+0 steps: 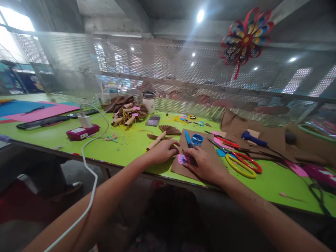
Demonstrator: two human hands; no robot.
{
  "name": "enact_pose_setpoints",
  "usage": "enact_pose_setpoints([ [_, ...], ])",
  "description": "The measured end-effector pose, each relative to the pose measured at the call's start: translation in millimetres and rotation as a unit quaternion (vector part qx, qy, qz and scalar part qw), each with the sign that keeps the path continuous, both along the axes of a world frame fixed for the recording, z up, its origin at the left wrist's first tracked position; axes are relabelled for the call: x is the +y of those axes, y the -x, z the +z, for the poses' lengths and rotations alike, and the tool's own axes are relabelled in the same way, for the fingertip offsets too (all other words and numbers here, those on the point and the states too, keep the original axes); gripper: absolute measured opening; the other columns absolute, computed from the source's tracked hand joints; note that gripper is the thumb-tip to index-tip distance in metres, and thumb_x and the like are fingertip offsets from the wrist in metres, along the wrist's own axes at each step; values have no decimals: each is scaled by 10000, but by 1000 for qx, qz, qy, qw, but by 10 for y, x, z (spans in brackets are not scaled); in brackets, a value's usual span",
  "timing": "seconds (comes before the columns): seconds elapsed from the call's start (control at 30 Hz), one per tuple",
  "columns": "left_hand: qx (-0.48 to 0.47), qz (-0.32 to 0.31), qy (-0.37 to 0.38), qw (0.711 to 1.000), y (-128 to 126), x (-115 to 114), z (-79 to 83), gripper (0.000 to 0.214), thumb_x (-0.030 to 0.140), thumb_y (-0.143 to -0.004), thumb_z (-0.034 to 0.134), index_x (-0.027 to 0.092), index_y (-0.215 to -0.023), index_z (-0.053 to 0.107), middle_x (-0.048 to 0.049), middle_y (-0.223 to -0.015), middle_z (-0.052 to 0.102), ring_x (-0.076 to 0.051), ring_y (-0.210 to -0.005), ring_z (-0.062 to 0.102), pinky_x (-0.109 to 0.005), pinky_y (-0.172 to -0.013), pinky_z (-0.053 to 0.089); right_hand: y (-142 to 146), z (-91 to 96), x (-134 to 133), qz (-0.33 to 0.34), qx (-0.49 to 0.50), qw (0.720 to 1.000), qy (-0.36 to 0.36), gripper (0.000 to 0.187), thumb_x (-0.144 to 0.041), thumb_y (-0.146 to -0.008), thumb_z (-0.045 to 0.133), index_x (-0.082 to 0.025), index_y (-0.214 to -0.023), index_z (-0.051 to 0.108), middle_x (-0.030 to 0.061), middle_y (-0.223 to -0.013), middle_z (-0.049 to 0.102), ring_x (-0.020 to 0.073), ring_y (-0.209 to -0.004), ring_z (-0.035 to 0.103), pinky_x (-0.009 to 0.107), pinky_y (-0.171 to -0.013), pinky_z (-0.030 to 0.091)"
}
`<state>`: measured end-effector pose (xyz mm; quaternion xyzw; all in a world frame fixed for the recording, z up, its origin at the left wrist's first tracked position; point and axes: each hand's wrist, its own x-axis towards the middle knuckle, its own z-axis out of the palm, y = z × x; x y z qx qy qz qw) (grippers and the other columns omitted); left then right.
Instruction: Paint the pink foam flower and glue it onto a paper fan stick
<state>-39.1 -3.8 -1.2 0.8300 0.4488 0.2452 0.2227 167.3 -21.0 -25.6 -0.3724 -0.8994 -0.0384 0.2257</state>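
Note:
Both my hands rest on a brown paper sheet (183, 168) at the near edge of the green table (126, 147). My left hand (164, 150) lies with fingers curled, its fingertips pressing on the sheet beside a small pink paper flower (182, 159). On the other side of the flower my right hand (206, 164) presses down on it with fingers drawn together. A blue pen (188, 139) and a small blue round lid (196, 139) lie just beyond my fingers.
Red and yellow scissors (243, 162) lie right of my hands. Rolled brown paper tubes (126, 115), a white jar (148, 102), a pink box with a charger (82, 131), phones, and pink and blue sheets (34, 112) sit left. A paper pinwheel (245, 36) hangs on the mesh.

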Motion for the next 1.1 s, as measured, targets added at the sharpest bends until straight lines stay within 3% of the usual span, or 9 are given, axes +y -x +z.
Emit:
enact_pose_setpoints([
  [0.23,62,63,-69,994,-110,39,33,273,159,-758,456,145,-977,618,-69,-875,670,-207,-902,596,-334,-849,425,59,0,-8,-37,-3,999,-33,295,-407,-838,524,-194,-1040,551,102,-935,580,229,-911,530,331,-753,430],
  [0.63,59,109,-84,989,-180,80,-16,285,150,-755,419,143,-925,647,-92,-911,669,-225,-901,593,-315,-823,436,106,45,-35,-78,-12,996,-45,301,-448,-857,477,-220,-1036,560,85,-895,599,221,-842,555,298,-685,404],
  [0.73,5,138,-57,989,-150,46,-68,282,147,-767,426,120,-961,629,-98,-950,657,-201,-860,602,-281,-746,459,109,34,-15,-82,0,996,-34,319,-452,-878,435,-206,-1041,555,83,-894,604,208,-831,562,289,-697,403],
  [0.87,-102,208,15,973,-107,-32,-131,380,201,-755,500,99,-1120,520,-100,-954,644,-141,-661,608,-242,-585,466,111,44,-10,-87,14,996,-19,327,-451,-891,411,-207,-1065,544,79,-913,614,205,-857,573,283,-720,402],
  [1.1,-153,188,80,967,-158,-31,-118,550,168,-682,567,107,-1213,442,-77,-877,638,-124,-584,593,-216,-496,437,102,67,-15,-93,17,995,-13,316,-439,-886,430,-217,-1080,545,80,-920,615,207,-838,579,284,-697,396],
])
